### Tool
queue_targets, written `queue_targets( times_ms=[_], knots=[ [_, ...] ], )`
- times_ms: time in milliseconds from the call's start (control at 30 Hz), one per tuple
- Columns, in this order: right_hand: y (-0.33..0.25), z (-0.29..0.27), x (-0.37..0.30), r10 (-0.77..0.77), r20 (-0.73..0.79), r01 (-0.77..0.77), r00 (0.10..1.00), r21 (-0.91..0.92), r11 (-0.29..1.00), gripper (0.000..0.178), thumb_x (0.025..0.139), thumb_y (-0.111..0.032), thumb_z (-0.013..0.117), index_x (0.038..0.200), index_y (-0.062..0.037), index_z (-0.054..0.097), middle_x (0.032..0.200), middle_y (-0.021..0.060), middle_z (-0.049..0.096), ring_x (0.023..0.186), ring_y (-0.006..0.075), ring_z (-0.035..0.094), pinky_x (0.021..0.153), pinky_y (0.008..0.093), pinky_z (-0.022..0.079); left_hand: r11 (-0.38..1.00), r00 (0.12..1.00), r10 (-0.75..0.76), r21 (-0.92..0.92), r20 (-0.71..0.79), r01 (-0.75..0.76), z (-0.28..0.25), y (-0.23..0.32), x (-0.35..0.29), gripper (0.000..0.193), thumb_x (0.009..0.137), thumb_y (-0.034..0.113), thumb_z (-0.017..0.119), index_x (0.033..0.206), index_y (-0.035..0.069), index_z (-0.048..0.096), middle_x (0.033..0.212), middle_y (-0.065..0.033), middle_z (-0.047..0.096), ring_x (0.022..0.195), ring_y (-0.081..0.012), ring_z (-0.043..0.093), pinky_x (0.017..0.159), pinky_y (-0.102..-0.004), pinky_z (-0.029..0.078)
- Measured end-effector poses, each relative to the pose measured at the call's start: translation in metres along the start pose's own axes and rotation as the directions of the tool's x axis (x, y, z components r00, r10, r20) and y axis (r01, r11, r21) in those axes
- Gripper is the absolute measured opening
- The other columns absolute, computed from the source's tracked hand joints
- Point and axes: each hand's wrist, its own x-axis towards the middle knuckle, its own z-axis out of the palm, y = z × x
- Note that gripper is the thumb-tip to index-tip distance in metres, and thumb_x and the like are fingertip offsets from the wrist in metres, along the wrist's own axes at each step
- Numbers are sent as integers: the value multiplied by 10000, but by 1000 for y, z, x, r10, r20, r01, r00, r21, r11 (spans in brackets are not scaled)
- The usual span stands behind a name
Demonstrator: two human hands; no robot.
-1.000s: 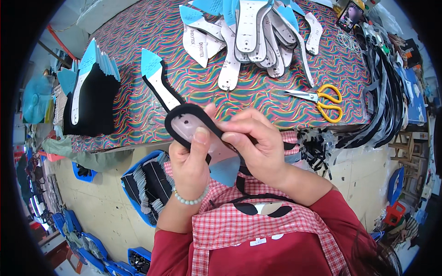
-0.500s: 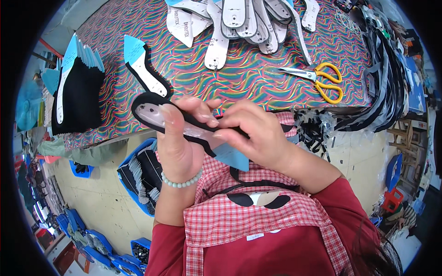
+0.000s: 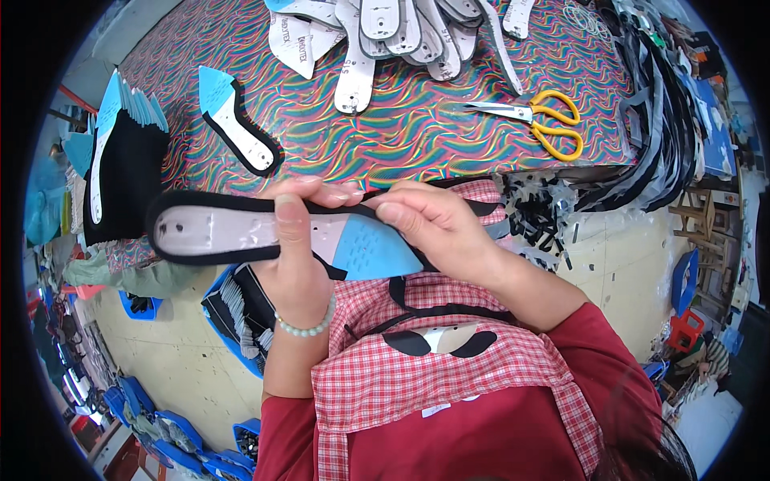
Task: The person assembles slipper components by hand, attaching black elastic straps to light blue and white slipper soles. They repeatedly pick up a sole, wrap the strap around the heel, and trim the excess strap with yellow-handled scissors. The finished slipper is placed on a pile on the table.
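Note:
Above my lap I hold a shoe insole board (image 3: 228, 228), pale with a blue pointed end and black edging wrapped round its rim. My left hand (image 3: 297, 252) is closed round its middle, thumb on the upper face and fingers at the far edge. At the far edge beside the blue end, my right hand (image 3: 449, 228) pinches the black edging between thumb and fingers. A similar black-edged insole (image 3: 243, 139) lies on the table beyond my left hand. To the left of it stands a stack of edged insoles (image 3: 132, 164) with blue tips.
A patterned cloth covers the table (image 3: 385, 144). On it lie yellow-handled scissors (image 3: 553, 126) and a pile of white insole boards (image 3: 401, 40). Black strips (image 3: 670, 152) hang over the right edge. A blue bin (image 3: 233, 321) stands below at left, and scraps (image 3: 545, 228) gather right.
The insole has swung flatter and come round to face up, its rounded end moving left. Both hands still grip it, the right at the edging near the blue end. The whole view has shifted slightly.

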Motion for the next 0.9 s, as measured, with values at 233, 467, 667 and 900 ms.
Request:
queue_targets(
  times_ms=[233, 467, 667, 900],
  knots=[
    [-9, -2, -4, -370, -99, 316, 924, -350, 882, 133, 825, -73, 637, 908, 24, 600, 819, 131, 557, 715, 276, 579, 606, 347, 472, 944, 950, -309, 139, 42, 301, 14, 11, -4, 249, 901, 22, 563, 1140, -45, 556, 1014, -141, 660, 949, -189, 625, 860, -306, 485],
    [1, -21, -13, -136, 238, 226, 962, -408, 884, 376, 827, -251, 674, 1151, -83, 584, 1026, 121, 644, 780, 289, 638, 716, 363, 523, 823, 858, -509, 330, 64, 463, -32, 12, 5, 215, 822, 67, 633, 1001, -49, 606, 888, -119, 653, 844, -196, 624, 778, -332, 491],
    [-18, -154, -8, -129, -216, -93, 968, -784, 613, 318, 840, -112, 619, 1152, -61, 588, 1084, 133, 616, 1023, 318, 572, 883, 397, 462, 800, 858, -491, -313, 151, 513, -124, 54, -13, 237, 775, 52, 611, 995, -16, 553, 786, -110, 597, 646, -180, 513, 604, -300, 441],
    [-4, -215, -23, -5, -50, -47, 999, -955, 294, 542, 777, -149, 683, 1275, -53, 493, 1203, 172, 534, 1129, 340, 512, 910, 393, 445, 994, 914, 53, -68, -402, -88, -249, 146, 0, 332, 919, 112, 499, 1231, 1, 498, 943, -75, 545, 788, -139, 481, 641, -256, 418]
  ],
)
